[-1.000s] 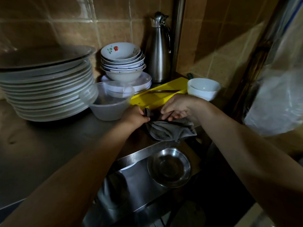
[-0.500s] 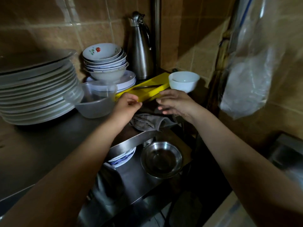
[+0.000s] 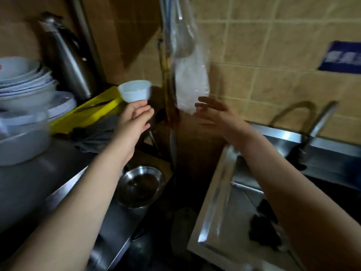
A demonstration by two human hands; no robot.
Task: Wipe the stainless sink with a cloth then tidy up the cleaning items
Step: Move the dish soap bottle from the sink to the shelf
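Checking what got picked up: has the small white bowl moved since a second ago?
Yes, upward: it stood beside the yellow cutting board; now the left hand holds the white bowl above its end.

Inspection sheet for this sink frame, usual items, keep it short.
Surface: steel counter at left, stainless sink at right.
Job's things: grey cloth lies bunched on the counter, untouched; dark item in the sink, unclear.
Clutter: stacked bowls, clear tub, yellow board, thermos, steel bowl on the lower shelf.
Hands: left hand pinches small white bowl by its foot, lifted; right hand open, holds nothing.
Cables: nothing seen.
Surroundings: tiled wall, hanging plastic bag, faucet, blue sign.
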